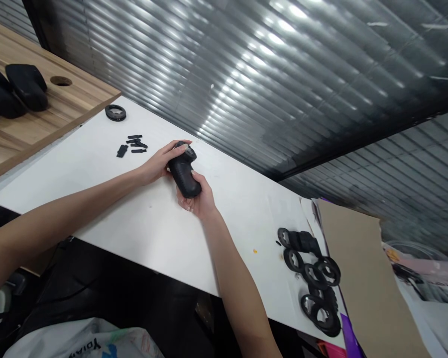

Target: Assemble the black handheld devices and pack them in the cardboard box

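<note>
A black, rounded handheld housing (186,178) is held above the white table (242,199), tilted, with a narrower neck and a knob-like end at its upper side. My left hand (166,160) is closed around the upper end, its thumb lying on top near the knob. Around the lower, wider end my right hand (204,200) is wrapped, thumb along the side and fingers beneath. The exact kind of housing cannot be made out. Left of the hands lie several small flat black pieces (122,150), and beyond them a black ring (115,119).
Several black rings (332,329) and other black parts lie at the table's right end, beside a brown cardboard sheet (358,268). A wooden board (85,99) at left carries similar black housings (28,87). A corrugated metal wall (164,64) borders the table's far edge.
</note>
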Available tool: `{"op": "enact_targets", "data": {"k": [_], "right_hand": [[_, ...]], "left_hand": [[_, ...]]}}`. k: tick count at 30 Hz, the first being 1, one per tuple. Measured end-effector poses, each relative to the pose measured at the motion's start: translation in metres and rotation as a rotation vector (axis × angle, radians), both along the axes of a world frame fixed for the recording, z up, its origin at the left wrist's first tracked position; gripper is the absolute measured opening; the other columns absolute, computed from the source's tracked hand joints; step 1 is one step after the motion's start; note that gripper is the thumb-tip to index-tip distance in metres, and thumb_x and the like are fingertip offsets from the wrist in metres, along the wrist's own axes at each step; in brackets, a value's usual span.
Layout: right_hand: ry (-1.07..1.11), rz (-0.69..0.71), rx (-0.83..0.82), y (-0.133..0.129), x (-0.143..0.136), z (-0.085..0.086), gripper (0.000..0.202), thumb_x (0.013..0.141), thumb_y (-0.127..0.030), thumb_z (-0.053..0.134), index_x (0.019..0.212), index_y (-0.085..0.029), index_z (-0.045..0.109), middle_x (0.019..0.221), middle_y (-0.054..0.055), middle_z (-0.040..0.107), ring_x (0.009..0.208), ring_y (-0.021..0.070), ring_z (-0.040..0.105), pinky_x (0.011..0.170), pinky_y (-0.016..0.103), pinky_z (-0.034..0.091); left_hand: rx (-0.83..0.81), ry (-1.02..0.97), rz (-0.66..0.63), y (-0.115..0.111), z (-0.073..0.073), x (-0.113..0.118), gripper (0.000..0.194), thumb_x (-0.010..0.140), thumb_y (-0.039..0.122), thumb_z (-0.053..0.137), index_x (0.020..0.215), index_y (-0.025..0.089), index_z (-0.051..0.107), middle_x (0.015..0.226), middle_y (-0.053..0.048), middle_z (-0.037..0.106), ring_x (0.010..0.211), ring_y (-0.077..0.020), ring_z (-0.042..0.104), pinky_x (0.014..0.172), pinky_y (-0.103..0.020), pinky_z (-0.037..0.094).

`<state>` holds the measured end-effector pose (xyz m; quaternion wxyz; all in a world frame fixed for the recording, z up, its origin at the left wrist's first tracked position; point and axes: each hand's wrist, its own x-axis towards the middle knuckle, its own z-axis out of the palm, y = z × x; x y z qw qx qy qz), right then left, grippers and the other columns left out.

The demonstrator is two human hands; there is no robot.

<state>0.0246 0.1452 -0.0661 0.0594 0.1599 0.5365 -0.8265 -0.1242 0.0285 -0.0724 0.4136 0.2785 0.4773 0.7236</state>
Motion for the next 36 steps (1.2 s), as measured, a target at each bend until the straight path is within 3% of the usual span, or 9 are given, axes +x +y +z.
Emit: {"op": "enact_targets", "data": {"k": [4, 9, 17, 31, 36], "right_hand": [[0.007, 0.001, 0.0, -0.002, -0.001, -0.001, 0.067, 0.081, -0.077, 0.076, 0.114, -0.026, 0.047, 0.056, -0.007, 0.066, 0.035, 0.0156, 0.052, 0.031, 0.024, 0.029], [0.037, -0.072, 0.05, -0.007, -0.001, 0.001, 0.068, 0.087, -0.073, 0.077, 0.126, -0.027, 0.045, 0.058, -0.009, 0.065, 0.034, 0.0145, 0.053, 0.031, 0.022, 0.026], [0.066, -0.073, 0.102, -0.007, 0.001, 0.003, 0.068, 0.087, -0.072, 0.077, 0.126, -0.03, 0.041, 0.058, -0.012, 0.064, 0.034, 0.014, 0.052, 0.03, 0.02, 0.029], [0.109, -0.099, 0.129, -0.009, 0.0, -0.003, 0.066, 0.088, -0.069, 0.078, 0.129, -0.03, 0.044, 0.059, -0.012, 0.063, 0.033, 0.0147, 0.055, 0.029, 0.021, 0.032], [0.136, -0.076, 0.157, -0.01, -0.002, -0.008, 0.067, 0.091, -0.067, 0.076, 0.134, -0.031, 0.038, 0.062, -0.011, 0.066, 0.036, 0.0176, 0.059, 0.031, 0.022, 0.039]], "left_hand": [[-0.005, -0.022, 0.011, -0.003, 0.003, -0.003, 0.064, 0.086, 0.068, 0.088, 0.132, 0.03, 0.068, 0.125, -0.008, 0.074, 0.109, -0.0276, 0.072, 0.078, -0.032, 0.059], [0.016, -0.032, 0.052, -0.003, -0.001, -0.004, 0.059, 0.082, 0.06, 0.093, 0.127, 0.029, 0.072, 0.12, -0.006, 0.074, 0.101, -0.0244, 0.071, 0.074, -0.03, 0.058], [0.047, -0.012, -0.004, -0.006, 0.0, -0.008, 0.065, 0.078, 0.06, 0.099, 0.129, 0.03, 0.069, 0.115, -0.005, 0.072, 0.102, -0.0246, 0.073, 0.081, -0.034, 0.06], [0.026, 0.064, 0.084, -0.006, 0.0, 0.0, 0.072, 0.075, 0.064, 0.099, 0.13, 0.032, 0.064, 0.112, -0.003, 0.07, 0.097, -0.0209, 0.069, 0.079, -0.031, 0.055], [0.055, 0.134, 0.123, -0.003, -0.004, 0.002, 0.072, 0.08, 0.064, 0.094, 0.137, 0.031, 0.064, 0.117, -0.004, 0.072, 0.103, -0.0226, 0.07, 0.089, -0.034, 0.056]]}}
